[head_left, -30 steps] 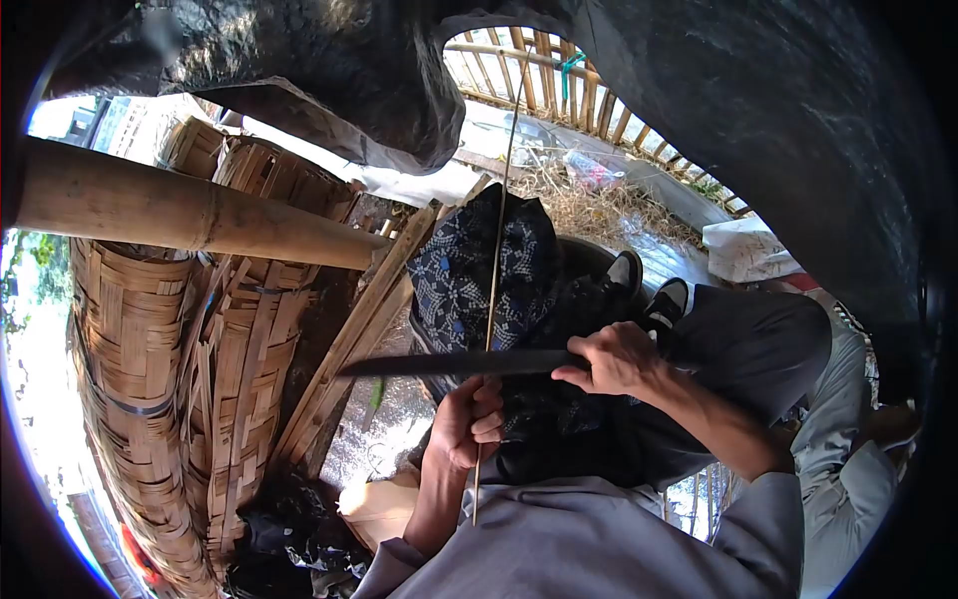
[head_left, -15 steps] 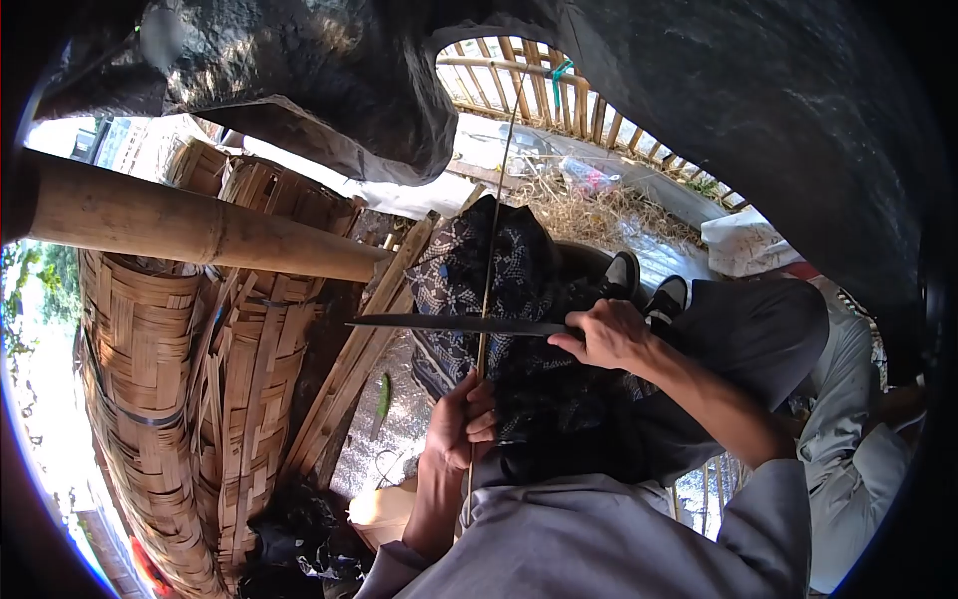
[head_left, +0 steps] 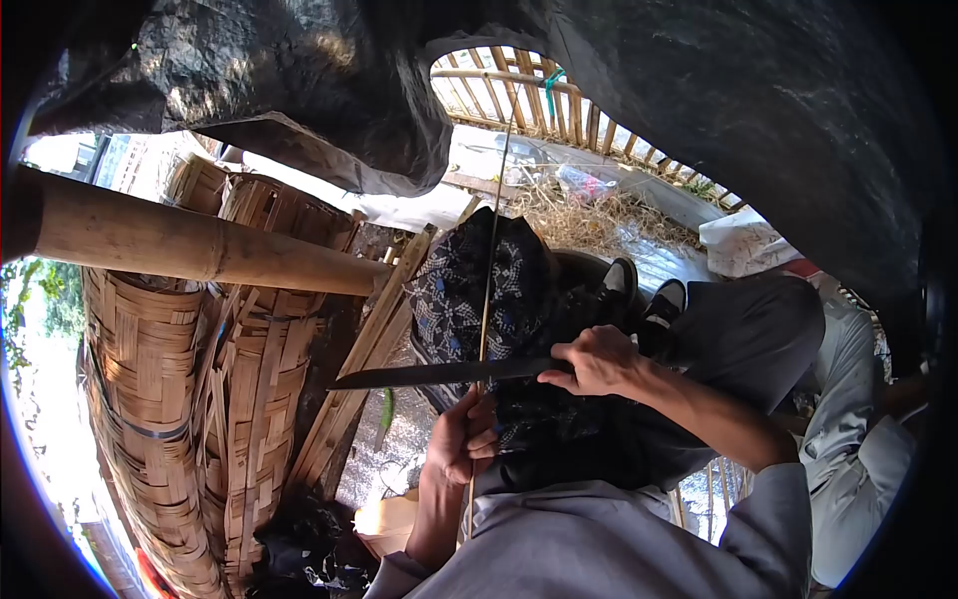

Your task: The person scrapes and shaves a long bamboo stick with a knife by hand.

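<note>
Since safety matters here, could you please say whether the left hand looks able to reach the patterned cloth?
Probably not freely: the left hand holds a thin strip, and a long-bladed knife crosses between that hand and most of the patterned cloth.

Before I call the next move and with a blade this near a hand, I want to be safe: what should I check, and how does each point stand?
1. Right hand closed on the knife: ok, wrapped round the handle end.
2. Left hand closed on the stick: ok, fist around its near part.
3. Left hand well away from the knife: not ok, the blade crosses just beyond it.
4. Knife touching the stick: cannot tell, they cross in this view.
5. Far end of the stick clear of the fence: cannot tell, they overlap in view.
</note>
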Tool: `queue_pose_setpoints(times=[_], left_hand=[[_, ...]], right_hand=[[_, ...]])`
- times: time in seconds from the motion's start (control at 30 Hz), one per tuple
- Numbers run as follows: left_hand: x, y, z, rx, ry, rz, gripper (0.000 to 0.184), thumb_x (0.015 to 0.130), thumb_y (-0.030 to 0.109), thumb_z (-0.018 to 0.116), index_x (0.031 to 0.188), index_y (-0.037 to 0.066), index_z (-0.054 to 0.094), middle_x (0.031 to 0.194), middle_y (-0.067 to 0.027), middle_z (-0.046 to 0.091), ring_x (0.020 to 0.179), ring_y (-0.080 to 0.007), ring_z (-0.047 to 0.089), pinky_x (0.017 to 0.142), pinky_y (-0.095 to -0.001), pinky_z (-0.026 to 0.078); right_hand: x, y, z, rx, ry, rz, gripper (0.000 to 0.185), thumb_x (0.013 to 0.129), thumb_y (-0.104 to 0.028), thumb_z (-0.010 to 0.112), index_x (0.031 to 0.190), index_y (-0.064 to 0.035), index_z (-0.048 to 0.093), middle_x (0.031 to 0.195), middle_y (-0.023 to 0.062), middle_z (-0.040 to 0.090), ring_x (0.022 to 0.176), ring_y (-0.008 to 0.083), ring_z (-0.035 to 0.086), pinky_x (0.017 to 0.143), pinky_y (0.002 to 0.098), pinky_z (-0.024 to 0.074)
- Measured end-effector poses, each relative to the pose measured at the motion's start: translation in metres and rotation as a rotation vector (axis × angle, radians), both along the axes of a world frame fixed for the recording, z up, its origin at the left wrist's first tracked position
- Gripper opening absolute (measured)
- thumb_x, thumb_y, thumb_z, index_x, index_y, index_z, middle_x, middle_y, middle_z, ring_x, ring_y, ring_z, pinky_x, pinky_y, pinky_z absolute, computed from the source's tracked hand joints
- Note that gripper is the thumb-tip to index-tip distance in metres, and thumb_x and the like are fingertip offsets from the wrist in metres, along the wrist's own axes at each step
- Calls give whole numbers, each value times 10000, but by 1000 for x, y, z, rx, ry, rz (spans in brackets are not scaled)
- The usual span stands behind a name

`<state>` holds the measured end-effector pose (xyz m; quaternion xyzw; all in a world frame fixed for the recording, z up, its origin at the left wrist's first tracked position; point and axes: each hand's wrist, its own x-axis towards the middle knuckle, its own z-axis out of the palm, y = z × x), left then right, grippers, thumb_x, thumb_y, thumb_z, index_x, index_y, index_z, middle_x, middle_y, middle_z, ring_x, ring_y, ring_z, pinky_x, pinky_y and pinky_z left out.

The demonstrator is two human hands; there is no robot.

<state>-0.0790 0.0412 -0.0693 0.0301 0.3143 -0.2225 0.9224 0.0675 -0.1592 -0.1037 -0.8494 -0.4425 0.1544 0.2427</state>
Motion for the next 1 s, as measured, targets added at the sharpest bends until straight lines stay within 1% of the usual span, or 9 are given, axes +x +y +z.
queue_pose_setpoints(times=[0.1,0.27,0.43,0.53,0.63,0.77,0.83,0.9,1.0], left_hand=[[-1,5,-1,125,104,12,383,976,360,309,669,141,374,489,83,185,361,-42,123,316,-203,93],[1,8,-3,12,65,40,385,979,357,303,667,143,372,497,81,198,369,-42,142,321,-202,104],[7,3,1,231,127,-38,389,978,364,304,661,149,371,498,78,193,376,-42,142,320,-199,108],[10,0,-5,184,58,-59,404,976,385,295,656,152,370,497,79,190,376,-43,139,322,-198,103],[9,0,-2,153,25,-82,408,976,387,292,652,153,370,495,81,181,371,-46,128,321,-198,98],[11,1,-1,121,60,-51,403,975,380,298,650,153,373,489,83,176,366,-44,117,318,-200,94],[16,0,-3,133,61,-65,401,974,379,303,651,154,375,488,83,175,365,-43,115,318,-200,93],[13,0,-3,116,57,-69,394,973,375,317,653,151,374,484,83,175,366,-41,117,318,-199,92],[10,5,1,141,76,-76,396,971,376,321,651,149,370,479,84,170,366,-42,116,316,-199,90]], right_hand=[[8,3,-5,9,-30,-65,451,801,-513,566,694,-82,640,479,128,553,505,325,604,473,398,488],[-11,2,1,22,-10,-27,469,808,-509,560,664,-68,631,472,138,546,492,325,599,461,396,488],[2,7,0,-9,47,-110,498,824,-501,547,648,-39,606,481,148,550,494,327,599,465,400,490],[-5,2,1,-18,-10,-136,499,826,-499,546,642,-38,607,471,148,543,491,336,597,467,401,491],[-2,-4,0,28,-45,-35,483,827,-505,538,656,-61,619,477,150,547,502,339,602,470,399,493],[16,4,-8,-29,-58,-206,487,826,-514,534,688,-59,636,489,161,551,516,338,607,496,414,498],[7,4,-6,-32,7,-178,522,828,-539,520,659,-60,638,473,162,544,497,324,609,471,400,499],[-1,0,-3,6,37,-23,523,826,-545,518,663,-64,642,500,171,562,509,327,615,501,397,510],[18,4,-6,-43,16,-138,547,823,-565,505,658,-60,637,515,184,566,533,326,623,508,401,512]])
